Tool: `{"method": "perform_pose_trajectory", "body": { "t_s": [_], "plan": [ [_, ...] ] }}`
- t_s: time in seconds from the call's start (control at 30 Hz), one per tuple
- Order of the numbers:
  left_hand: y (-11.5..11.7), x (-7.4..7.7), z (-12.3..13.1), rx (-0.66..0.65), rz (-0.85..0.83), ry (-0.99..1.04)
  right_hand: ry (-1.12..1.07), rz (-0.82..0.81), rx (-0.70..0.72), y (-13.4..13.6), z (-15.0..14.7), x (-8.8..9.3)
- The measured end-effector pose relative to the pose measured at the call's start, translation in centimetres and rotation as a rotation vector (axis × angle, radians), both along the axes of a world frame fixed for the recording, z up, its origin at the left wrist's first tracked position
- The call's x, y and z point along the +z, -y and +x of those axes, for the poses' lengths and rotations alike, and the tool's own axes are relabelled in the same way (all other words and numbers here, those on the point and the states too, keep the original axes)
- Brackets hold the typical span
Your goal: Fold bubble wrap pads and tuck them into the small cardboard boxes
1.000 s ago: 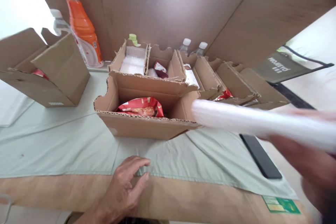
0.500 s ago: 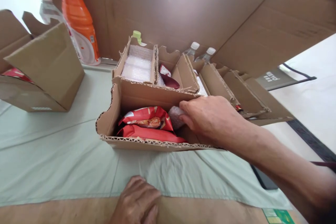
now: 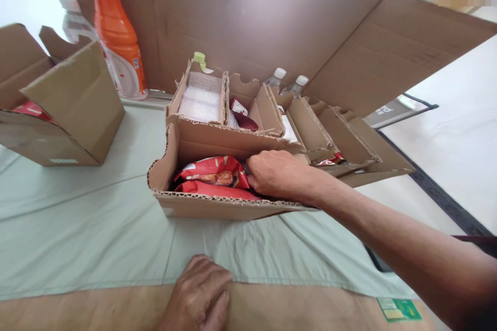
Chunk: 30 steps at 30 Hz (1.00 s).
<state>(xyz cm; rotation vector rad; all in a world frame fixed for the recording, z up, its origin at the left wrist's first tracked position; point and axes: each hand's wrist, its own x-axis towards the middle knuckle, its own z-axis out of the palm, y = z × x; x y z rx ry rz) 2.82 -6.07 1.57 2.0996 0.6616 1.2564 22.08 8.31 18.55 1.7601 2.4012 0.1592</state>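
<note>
My right hand (image 3: 274,173) reaches down into the front cardboard box (image 3: 209,210), its fingers closed around a bubble-wrapped item that they now hide almost wholly. Just left of the knuckles, two red snack packets (image 3: 212,171) lie in the same box. One packet is stacked behind the other. At the cloth's near edge rests my left hand (image 3: 198,289), with fingers curled under and nothing seen in them.
Behind stand several narrow boxes, one with bubble-wrapped goods (image 3: 200,101), another with a dark red item (image 3: 246,121). A separate box (image 3: 83,108) and an orange bottle (image 3: 118,36) are on the left. A large cardboard panel (image 3: 240,15) rises behind.
My right hand has moved left and lower in the front box, taking the bubble-wrapped item down beside the red packets. The left hand stays at the cloth's edge. The view has shifted slightly.
</note>
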Motion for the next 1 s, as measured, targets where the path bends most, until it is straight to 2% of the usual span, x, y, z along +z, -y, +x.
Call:
{"method": "perform_pose_trajectory", "body": {
  "t_s": [0.13, 0.2, 0.3, 0.37, 0.43, 0.5, 0.53, 0.6, 0.63, 0.7, 0.8, 0.9, 1.0],
  "plan": [
    [0.1, 0.1, 0.0, 0.007, -0.009, -0.013, 0.217, -0.092, -0.055, 1.2, 0.4, 3.1],
    [0.2, 0.1, -0.1, 0.012, -0.005, -0.016, 0.211, -0.068, -0.080, 2.4, 1.4, 4.7],
    [0.6, 0.1, -1.0, 0.030, -0.003, -0.019, 0.000, 0.008, -0.075, 5.3, 3.9, 6.1],
    [0.8, 0.1, -2.4, 0.088, -0.027, -0.040, -0.222, 0.163, -0.095, 8.1, 5.8, 6.1],
    [0.7, 0.2, -4.2, 0.228, -0.073, -0.072, -0.433, 0.356, -0.207, 11.0, 7.7, 4.8],
    [-0.1, 0.7, -5.8, 0.443, -0.176, -0.078, -0.621, 0.452, -0.347, 13.5, 9.1, 2.2],
    [-0.8, 1.1, -6.4, 0.541, -0.244, -0.052, -0.716, 0.439, -0.386, 14.3, 9.5, 0.4],
    [-2.7, 1.9, -6.8, 0.641, -0.393, 0.044, -0.863, 0.274, -0.376, 14.9, 9.4, -3.5],
    [-3.9, 2.3, -6.7, 0.631, -0.462, 0.096, -0.911, 0.197, -0.363, 14.8, 8.8, -5.4],
    [-5.9, 3.0, -5.9, 0.530, -0.573, 0.155, -0.989, 0.130, -0.340, 13.8, 7.0, -8.5],
    [-7.4, 3.5, -4.0, 0.428, -0.659, 0.182, -1.067, 0.186, -0.346, 12.2, 4.3, -10.6],
    [-5.5, 2.8, -2.7, 0.427, -0.616, 0.193, -1.072, 0.278, -0.372, 13.7, 3.8, -11.2],
    [-0.1, 0.5, -3.1, 0.449, -0.591, 0.078, -1.007, 0.310, -0.395, 19.0, 5.3, -12.2]
  ]
}}
